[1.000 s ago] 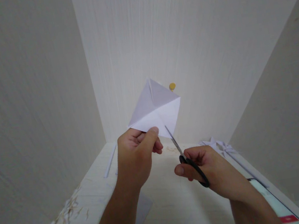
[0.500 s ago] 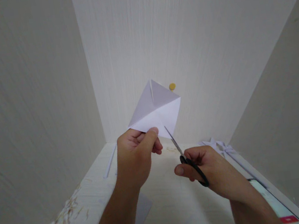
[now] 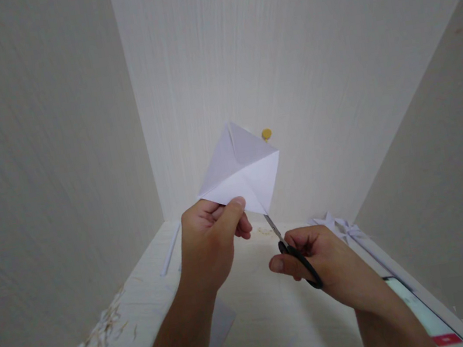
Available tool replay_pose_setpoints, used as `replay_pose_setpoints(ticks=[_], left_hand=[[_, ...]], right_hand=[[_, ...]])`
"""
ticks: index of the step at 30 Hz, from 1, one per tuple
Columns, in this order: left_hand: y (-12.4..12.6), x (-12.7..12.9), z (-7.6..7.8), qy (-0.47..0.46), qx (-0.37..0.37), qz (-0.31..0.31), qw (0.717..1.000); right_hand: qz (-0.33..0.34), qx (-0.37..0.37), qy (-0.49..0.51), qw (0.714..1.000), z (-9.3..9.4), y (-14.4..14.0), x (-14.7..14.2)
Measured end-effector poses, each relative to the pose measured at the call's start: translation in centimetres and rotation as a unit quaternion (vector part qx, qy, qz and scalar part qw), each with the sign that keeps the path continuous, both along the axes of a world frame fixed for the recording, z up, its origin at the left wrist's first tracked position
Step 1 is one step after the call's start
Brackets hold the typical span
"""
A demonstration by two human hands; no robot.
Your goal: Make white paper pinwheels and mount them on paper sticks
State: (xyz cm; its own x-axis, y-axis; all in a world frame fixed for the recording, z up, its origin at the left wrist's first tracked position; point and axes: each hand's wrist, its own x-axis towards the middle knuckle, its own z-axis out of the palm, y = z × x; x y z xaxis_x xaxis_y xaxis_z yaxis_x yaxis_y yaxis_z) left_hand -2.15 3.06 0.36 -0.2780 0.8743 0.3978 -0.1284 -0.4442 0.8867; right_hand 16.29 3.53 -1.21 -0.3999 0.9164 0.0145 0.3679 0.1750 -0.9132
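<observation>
While the folded white paper point(image 3: 241, 173) is held up in the air above the pale table point(image 3: 260, 322), its lower left corner is pinched by the left hand point(image 3: 212, 247): the thumb point(image 3: 232, 210) is pressed on the near face and the curled fingers point(image 3: 245, 227) are closed behind it, so that most of the sheet stands free above and to the right of the hand. The black-handled scissors point(image 3: 295, 257) are gripped by the right hand point(image 3: 324, 264), whose fingers are closed through and around the loops, and the blades are pointed up and to the left at the paper's bottom corner. Only a short length of metal is seen below the paper's edge; whether the blade tips lie behind the sheet or just touch its edge cannot be told. Compared with half a second ago, when the blade was seen across the near face of the lower corner, less of the blade is now shown, and the paper's top point is tilted slightly to the left. Paper scraps point(image 3: 104, 331) are scattered on the table at the near left, a folded paper shape point(image 3: 338, 225) is lain at the far right, and a phone point(image 3: 423, 313) is seen at the near right edge.
</observation>
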Motion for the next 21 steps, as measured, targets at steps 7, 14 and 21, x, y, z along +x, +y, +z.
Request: replay_pose_setpoints(ticks=[7, 14, 21], left_hand=[[0.18, -0.06, -0.25, -0.012, 0.004, -0.001, 1.000], [0.19, -0.04, -0.29, -0.001, 0.000, -0.023, 1.000], [0.49, -0.22, -0.63, -0.038, 0.005, -0.078, 0.996]], right_hand=[[0.011, -0.004, 0.007, 1.000, -0.10, -0.02, -0.01], [0.019, -0.021, 0.033, 0.999, -0.18, -0.03, 0.02], [0.031, -0.029, 0.041, 0.998, -0.27, -0.06, 0.11]])
